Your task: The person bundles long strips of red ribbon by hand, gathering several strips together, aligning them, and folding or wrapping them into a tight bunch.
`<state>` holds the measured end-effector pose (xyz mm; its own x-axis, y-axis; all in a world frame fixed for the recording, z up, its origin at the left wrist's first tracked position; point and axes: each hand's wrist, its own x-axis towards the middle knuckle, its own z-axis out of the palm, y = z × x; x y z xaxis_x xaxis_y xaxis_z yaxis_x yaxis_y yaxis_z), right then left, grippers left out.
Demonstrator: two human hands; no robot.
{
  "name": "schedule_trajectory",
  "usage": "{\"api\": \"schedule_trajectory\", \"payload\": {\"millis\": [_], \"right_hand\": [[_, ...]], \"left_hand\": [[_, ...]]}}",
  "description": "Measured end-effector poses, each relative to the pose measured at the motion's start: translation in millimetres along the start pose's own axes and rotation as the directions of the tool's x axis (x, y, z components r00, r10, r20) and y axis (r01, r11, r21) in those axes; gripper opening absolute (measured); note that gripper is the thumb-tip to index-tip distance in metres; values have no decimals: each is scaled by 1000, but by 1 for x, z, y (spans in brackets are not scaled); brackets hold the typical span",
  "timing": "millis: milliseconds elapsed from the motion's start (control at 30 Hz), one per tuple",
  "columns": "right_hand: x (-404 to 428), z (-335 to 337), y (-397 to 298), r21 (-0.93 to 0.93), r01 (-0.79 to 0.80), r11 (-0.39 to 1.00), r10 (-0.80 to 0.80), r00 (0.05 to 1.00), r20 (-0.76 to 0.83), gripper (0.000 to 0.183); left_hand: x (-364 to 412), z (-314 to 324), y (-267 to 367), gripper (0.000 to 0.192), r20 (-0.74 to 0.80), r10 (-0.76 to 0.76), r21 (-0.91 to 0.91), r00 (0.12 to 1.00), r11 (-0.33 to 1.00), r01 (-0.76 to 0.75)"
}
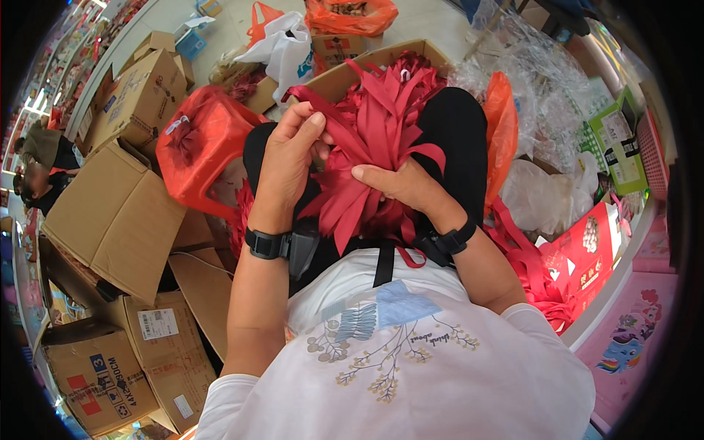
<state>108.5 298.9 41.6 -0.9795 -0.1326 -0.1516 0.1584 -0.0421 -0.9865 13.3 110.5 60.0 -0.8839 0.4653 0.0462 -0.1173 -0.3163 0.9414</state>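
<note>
A bunch of dark red fabric ribbons [379,121] lies over my lap between my knees. My right hand [410,184] is closed around the middle of the bunch, thumb on top. At the upper left of the bunch, my left hand [300,143] pinches one ribbon between thumb and fingers. More red ribbons fill an open cardboard box [344,77] just beyond my knees. Beside my left knee stands a red plastic stool [192,148] with a small red ribbon bundle [186,137] on it.
Cardboard boxes [121,220] are piled at the left. Clear plastic wrap [539,82], an orange bag [499,126] and a red printed carton [586,258] lie at the right, beside more loose ribbons [511,242]. A white plastic bag [283,47] stands ahead. Two people are at the far left.
</note>
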Motion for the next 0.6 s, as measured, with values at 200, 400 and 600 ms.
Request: {"api": "schedule_trajectory", "payload": {"millis": [200,400,600], "right_hand": [[2,0,5,-6,-26,1000,26,1000,-10,32],[1,2,2,-13,-14,1000,14,1000,-22,36],[2,3,6,88,52,995,-50,998,-34,41]], "left_hand": [[-4,-5,-3,13,22,7,-100,1000,995,-4],[-7,-6,-1,12,68,1,-115,998,993,7],[-18,-5,-1,15,94,11,-197,996,980,8]]}}
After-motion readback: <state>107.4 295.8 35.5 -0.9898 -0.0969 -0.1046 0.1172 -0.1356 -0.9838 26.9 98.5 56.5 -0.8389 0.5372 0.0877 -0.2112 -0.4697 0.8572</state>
